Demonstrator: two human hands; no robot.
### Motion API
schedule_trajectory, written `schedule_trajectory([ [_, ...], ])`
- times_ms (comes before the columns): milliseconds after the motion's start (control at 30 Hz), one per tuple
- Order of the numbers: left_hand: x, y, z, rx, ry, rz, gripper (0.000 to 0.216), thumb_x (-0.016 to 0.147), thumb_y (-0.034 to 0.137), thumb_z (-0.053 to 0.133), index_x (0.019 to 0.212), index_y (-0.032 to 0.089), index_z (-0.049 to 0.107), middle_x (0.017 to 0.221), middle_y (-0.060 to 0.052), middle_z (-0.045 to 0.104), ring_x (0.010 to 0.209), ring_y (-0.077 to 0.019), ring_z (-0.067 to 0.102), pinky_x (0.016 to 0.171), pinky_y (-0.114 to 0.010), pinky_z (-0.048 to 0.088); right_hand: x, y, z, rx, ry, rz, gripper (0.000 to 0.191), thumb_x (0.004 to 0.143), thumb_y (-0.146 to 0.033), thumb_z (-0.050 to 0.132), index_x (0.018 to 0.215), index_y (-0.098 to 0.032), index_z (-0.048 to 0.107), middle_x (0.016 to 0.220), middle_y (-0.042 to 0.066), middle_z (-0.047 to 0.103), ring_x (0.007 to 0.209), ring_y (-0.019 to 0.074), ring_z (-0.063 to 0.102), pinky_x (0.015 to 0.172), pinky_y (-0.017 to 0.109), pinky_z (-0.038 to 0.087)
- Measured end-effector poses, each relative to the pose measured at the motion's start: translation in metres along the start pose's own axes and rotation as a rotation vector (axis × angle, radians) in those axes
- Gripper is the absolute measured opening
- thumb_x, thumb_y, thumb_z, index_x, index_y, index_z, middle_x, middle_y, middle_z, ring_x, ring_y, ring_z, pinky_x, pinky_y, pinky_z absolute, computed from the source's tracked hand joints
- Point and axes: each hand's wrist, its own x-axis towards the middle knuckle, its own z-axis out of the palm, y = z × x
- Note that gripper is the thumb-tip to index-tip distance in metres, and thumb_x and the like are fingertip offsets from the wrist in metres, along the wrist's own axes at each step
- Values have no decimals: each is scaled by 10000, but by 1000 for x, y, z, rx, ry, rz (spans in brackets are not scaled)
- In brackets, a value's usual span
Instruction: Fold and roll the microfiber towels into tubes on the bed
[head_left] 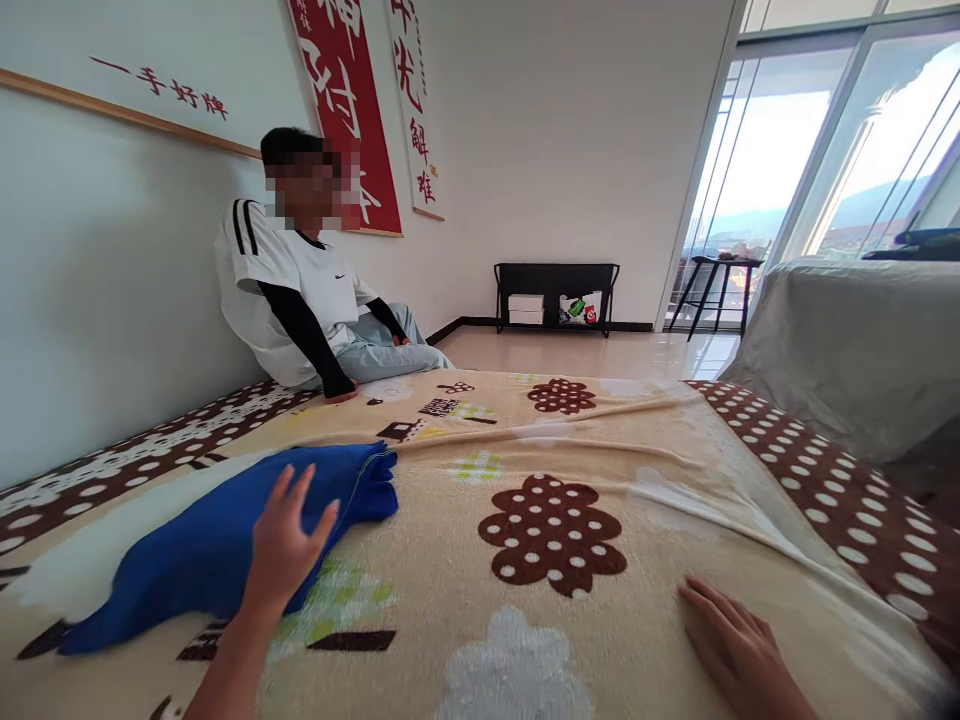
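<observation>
A blue cloth [187,555], bunched and folded, lies on the left part of a patterned fleece blanket [420,540]. My left hand [289,545] is over the cloth's right half with its fingers spread; whether it touches the fabric I cannot tell. Nothing is gripped in it. At the lower right, my right hand [731,640] rests palm down on the blanket, its fingers stretched out and holding nothing. Brown dotted flower shapes [551,535] are printed between the two hands.
A person [300,270] in a white shirt sits at the blanket's far left edge, one hand on it. A low black rack [555,295] stands by the back wall. To the right are a covered piece of furniture [847,340], a black stool [720,290] and glass doors.
</observation>
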Motion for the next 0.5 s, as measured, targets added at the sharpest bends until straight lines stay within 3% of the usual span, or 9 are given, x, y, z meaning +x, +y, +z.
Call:
schedule_trajectory([
  [100, 10, 24, 35, 109, -140, 115, 701, 948, 475, 405, 1551, 144, 268, 1654, -164, 112, 1487, -380, 199, 1156, -516, 241, 0, -8, -5, -5, 19, 25, 477, 929, -533, 478, 1344, -332, 601, 1447, 47, 542, 1301, 292, 533, 1039, 482, 451],
  [233, 16, 16, 73, 302, -338, 180, 585, 972, 391, 326, 1524, 202, 367, 1650, -158, 147, 1516, -346, 125, 1140, -587, 156, 1, -18, -13, 6, -1, 29, 459, 948, -510, 465, 1340, -317, 605, 1445, 47, 544, 1304, 275, 526, 1051, 469, 438],
  [400, 25, -35, 67, 337, -337, 297, 590, 933, 140, 292, 1497, 261, 414, 1642, -100, 213, 1515, -269, 181, 1148, -524, 141, 3, -25, -19, 20, -7, 31, 446, 960, -483, 455, 1333, -299, 615, 1449, 53, 540, 1327, 271, 506, 1090, 479, 407],
  [500, 31, -52, 56, 286, -314, 234, 572, 907, 171, 349, 1453, 293, 471, 1604, -81, 325, 1502, -257, 226, 1142, -499, 178, 4, -27, -22, 38, -21, 40, 452, 960, -481, 455, 1344, -298, 607, 1451, 51, 538, 1330, 265, 506, 1095, 476, 406],
])
